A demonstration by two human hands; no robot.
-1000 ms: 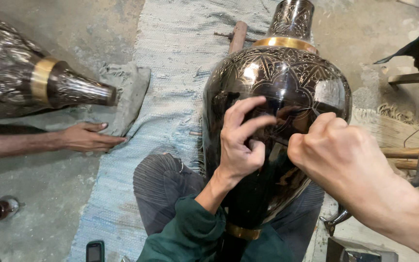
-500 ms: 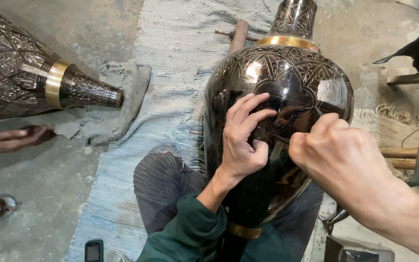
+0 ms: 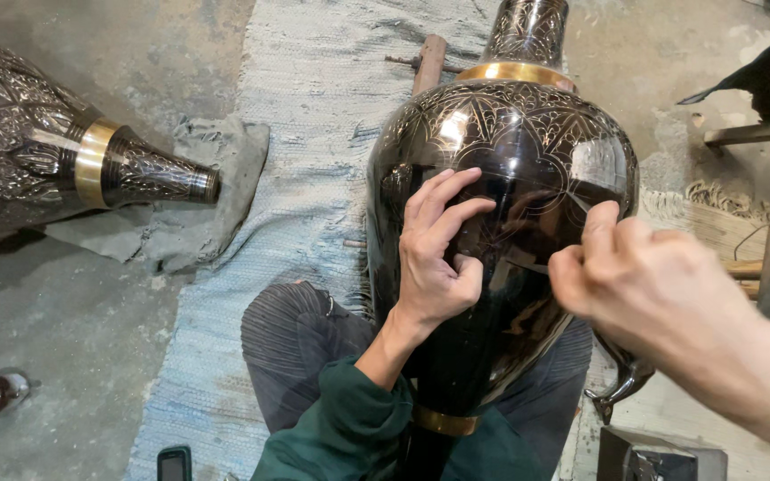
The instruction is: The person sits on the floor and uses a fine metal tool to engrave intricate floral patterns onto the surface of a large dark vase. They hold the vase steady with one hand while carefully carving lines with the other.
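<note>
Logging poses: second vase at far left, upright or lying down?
Lying down. The second vase lies on its side, its narrow neck pointing right and resting on a grey cloth pad on the floor.

A glossy black vase (image 3: 528, 178) engraved with fine silver floral tracery is being shown, banded in gold at neck and foot. A second vase (image 3: 55, 160), silver-patterned with a gold band, is being displayed beside a pale blue woven mat (image 3: 314, 116). A dark green sleeve (image 3: 340, 428) is being worn.
</note>
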